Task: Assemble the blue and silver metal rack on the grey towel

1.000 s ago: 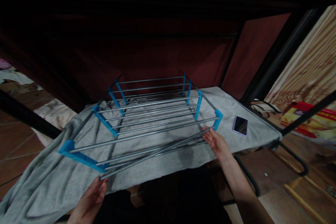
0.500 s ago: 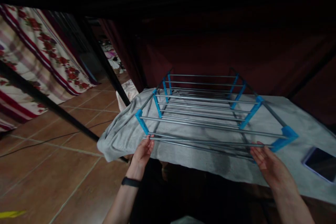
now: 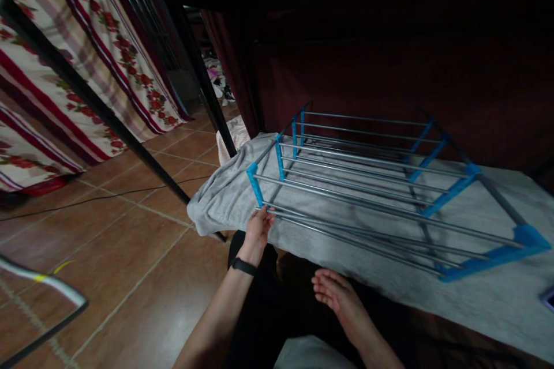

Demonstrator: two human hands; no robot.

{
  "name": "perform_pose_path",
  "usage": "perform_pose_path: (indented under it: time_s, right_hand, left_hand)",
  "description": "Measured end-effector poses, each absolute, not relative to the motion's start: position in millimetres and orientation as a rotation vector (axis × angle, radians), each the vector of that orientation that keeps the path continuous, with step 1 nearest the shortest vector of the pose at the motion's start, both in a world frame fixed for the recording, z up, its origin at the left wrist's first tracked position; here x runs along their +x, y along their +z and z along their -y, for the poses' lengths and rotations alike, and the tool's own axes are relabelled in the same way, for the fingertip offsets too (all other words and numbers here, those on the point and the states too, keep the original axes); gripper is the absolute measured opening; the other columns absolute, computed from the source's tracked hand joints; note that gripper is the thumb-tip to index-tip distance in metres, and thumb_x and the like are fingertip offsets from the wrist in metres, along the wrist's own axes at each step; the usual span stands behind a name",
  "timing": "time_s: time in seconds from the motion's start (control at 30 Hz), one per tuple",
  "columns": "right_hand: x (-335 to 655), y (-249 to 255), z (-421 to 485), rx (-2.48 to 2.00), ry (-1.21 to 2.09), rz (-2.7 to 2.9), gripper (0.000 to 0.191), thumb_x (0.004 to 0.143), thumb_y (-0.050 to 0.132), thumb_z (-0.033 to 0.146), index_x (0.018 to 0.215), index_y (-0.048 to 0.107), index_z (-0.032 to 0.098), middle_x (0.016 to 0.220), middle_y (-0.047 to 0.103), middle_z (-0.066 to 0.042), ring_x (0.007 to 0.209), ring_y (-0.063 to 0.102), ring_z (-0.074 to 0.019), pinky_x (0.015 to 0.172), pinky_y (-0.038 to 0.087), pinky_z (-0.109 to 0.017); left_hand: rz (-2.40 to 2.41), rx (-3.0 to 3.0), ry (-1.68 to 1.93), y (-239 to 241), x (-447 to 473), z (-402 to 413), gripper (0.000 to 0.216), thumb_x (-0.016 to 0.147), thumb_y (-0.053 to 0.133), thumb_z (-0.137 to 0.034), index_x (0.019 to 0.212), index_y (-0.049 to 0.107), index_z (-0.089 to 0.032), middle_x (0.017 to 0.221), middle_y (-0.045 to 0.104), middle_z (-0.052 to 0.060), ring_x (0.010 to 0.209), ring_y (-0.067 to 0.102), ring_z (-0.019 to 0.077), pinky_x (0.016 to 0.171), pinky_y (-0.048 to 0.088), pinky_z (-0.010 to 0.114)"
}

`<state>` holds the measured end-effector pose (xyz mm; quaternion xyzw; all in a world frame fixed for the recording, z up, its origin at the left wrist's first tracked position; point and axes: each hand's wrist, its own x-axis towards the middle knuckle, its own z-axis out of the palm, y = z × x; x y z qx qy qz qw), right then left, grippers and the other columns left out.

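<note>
A shoe-rack-like frame [image 3: 372, 202] of grey metal tubes and blue plastic connectors lies on a grey blanket. At its near left corner, my left hand [image 3: 258, 226] pinches the end of a loose-looking metal tube [image 3: 311, 231] close to a blue connector [image 3: 254, 184]. This tube runs slantwise to the long blue connector [image 3: 493, 259] at the near right. My right hand [image 3: 335, 294] is off the frame, in front of the blanket's edge above my lap. Its fingers are stretched out and it holds nothing.
The grey blanket [image 3: 225, 184] covers a low bed-like surface with dark metal posts [image 3: 212, 98]. A phone [image 3: 549, 298] shows at the right edge. On the tiled floor to the left are a thin cable [image 3: 108, 197] and a bent tube [image 3: 47, 279]. A flowered curtain [image 3: 121, 63] hangs behind.
My right hand has let go of the tube at the frame's right end and moved left, towards my lap. My left hand stays at the left corner. The view has turned.
</note>
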<state>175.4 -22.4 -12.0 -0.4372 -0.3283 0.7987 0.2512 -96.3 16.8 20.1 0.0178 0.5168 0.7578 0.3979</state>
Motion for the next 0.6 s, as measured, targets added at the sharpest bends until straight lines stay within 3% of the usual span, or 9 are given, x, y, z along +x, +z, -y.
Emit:
perform_pose_path:
  time_s: [0.17, 0.33, 0.6]
  right_hand:
    - [150, -6, 32, -1.140, 2.236, 1.047, 0.054, 0.060, 0.077, 0.062, 0.091, 0.069, 0.018, 0.093, 0.071, -0.009, 0.081, 0.065, -0.0179, 0.075, 0.051, -0.033]
    - [155, -13, 16, -1.209, 2.190, 0.984, 0.053, 0.058, 0.080, 0.059, 0.090, 0.069, 0.018, 0.092, 0.072, -0.009, 0.080, 0.065, -0.0172, 0.076, 0.051, -0.033]
    - [208, -27, -11, -1.220, 2.071, 0.815, 0.040, 0.065, 0.080, 0.047, 0.094, 0.071, 0.021, 0.098, 0.072, -0.007, 0.089, 0.066, -0.0174, 0.083, 0.053, -0.032]
  left_hand:
    - [-1.472, 0.205, 2.008, 16, -93, -20, 0.030, 0.072, 0.075, -0.039, 0.081, 0.058, -0.016, 0.064, 0.061, -0.002, 0.060, 0.064, 0.0109, 0.057, 0.049, 0.021]
    - [-1.648, 0.387, 2.071, 14, -89, -23, 0.040, 0.072, 0.070, -0.053, 0.081, 0.057, -0.017, 0.067, 0.061, -0.002, 0.062, 0.063, 0.0123, 0.057, 0.047, 0.024]
    - [-1.648, 0.420, 2.245, 11, -84, -27, 0.051, 0.074, 0.071, -0.039, 0.114, 0.045, -0.021, 0.066, 0.055, -0.008, 0.062, 0.060, 0.0112, 0.061, 0.047, 0.024]
